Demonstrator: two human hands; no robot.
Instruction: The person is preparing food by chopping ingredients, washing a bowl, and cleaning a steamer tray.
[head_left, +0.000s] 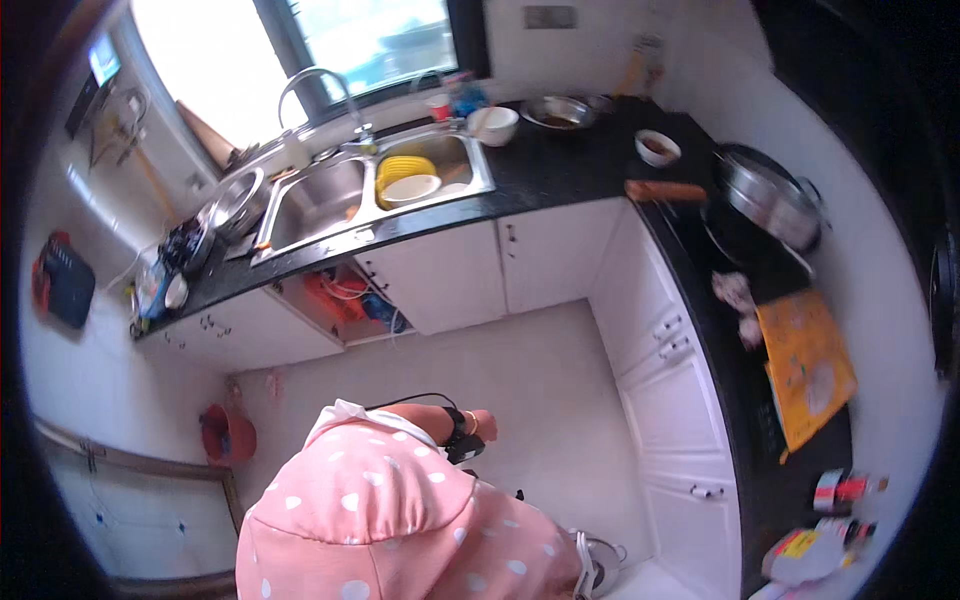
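Observation:
My left hand (484, 425) reaches out in front of my body above the pale floor, its fingers curled. I cannot tell whether anything is held in it. A black band (454, 426) and a thin bracelet are on that wrist. Just below is a dark object (466, 448), partly covered by the arm. My pink polka-dot sleeve (360, 480) is pushed up and ends in a white lining. A thin black cord (416, 396) curves behind the forearm. My right hand is out of view. Near the right sleeve is a round metal vessel (604, 562), partly hidden.
Ahead is a double sink (319, 202) with a yellow colander (405, 169). Below it, one cabinet (341, 300) stands open. Along the right counter are a steel pot (772, 195), a wok (739, 232) and an orange-yellow packet (806, 367). A red bucket (227, 433) sits left.

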